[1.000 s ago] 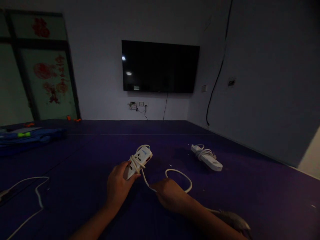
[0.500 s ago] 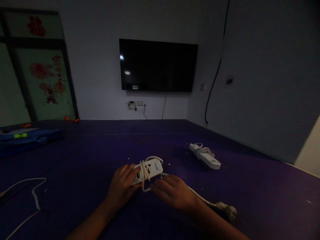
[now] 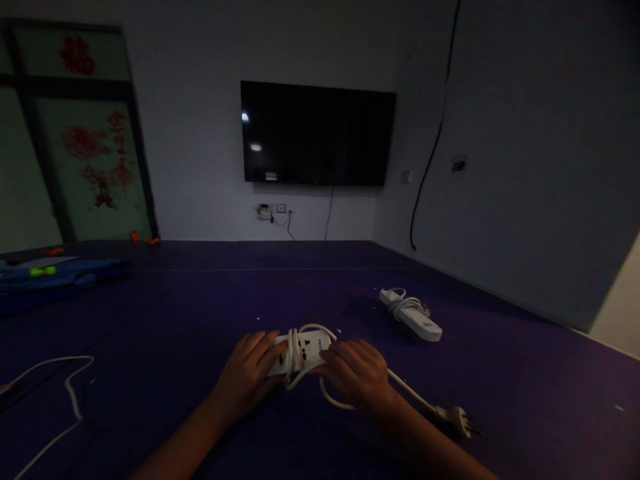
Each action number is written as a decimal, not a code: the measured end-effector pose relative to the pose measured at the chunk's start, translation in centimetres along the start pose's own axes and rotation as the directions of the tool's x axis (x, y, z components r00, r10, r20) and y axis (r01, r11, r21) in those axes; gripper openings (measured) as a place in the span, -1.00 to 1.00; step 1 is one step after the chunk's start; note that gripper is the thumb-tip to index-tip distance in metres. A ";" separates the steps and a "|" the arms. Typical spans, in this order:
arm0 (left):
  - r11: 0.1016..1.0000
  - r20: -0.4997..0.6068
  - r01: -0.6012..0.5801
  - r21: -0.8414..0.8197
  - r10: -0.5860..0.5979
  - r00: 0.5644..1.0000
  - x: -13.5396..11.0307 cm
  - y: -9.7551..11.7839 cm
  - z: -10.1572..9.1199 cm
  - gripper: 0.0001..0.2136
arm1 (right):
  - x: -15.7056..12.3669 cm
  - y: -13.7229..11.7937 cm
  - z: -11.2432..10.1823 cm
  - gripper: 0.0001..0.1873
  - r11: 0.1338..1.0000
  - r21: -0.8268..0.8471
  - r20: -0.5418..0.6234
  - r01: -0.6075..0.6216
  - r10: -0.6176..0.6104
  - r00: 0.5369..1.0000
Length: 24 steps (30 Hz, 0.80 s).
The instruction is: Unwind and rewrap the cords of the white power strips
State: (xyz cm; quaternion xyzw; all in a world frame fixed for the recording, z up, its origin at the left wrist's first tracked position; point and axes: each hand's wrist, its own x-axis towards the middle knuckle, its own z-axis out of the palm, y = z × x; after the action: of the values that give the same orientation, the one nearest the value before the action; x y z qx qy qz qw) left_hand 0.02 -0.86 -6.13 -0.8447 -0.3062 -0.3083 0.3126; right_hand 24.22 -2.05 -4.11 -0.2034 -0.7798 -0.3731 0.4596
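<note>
A white power strip [image 3: 304, 352] lies on the purple floor mat [image 3: 200, 313] just in front of me, its white cord [image 3: 320, 390] looped a few turns round its body. My left hand [image 3: 247, 381] grips the strip's left end. My right hand [image 3: 359, 373] rests over the right end with fingers curled on the cord loop. The cord trails right to a plug [image 3: 457, 420] lying on the mat.
A second white power strip [image 3: 411, 315] with its cord wrapped lies farther right. A loose white cable [image 3: 60, 393] curls at the left. A blue mat or bag [image 3: 55, 277] sits far left. A dark TV [image 3: 317, 133] hangs on the wall ahead.
The strip has come down from tilted upright to flat on the mat. My right hand moved up onto it, bringing another cord loop over the body; the plug slid closer.
</note>
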 end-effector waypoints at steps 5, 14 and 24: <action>1.000 0.036 0.003 -0.020 -0.002 0.999 -0.2 -0.4 0.2 -0.64 | -0.3 0.1 -0.1 -0.88 0.998 -0.021 0.042 0.050 -0.050 0.998; 0.999 0.145 -0.042 -0.011 0.044 0.989 -0.1 -0.5 -0.2 -0.68 | 0.1 0.3 -0.5 -0.84 0.997 -0.063 0.043 0.043 -0.040 0.998; 0.968 0.095 -0.203 -0.145 0.218 0.971 0.4 1.9 -1.2 -0.66 | 0.9 2.4 -1.4 -0.63 0.995 -0.047 0.135 0.087 -0.080 0.988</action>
State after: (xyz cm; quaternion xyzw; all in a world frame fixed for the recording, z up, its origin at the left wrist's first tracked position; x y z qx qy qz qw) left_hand 1.23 -2.73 -5.77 -0.9073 -0.2101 -0.2461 0.2686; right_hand 26.12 -1.68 -1.94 -0.2073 -0.8064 -0.3982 0.3849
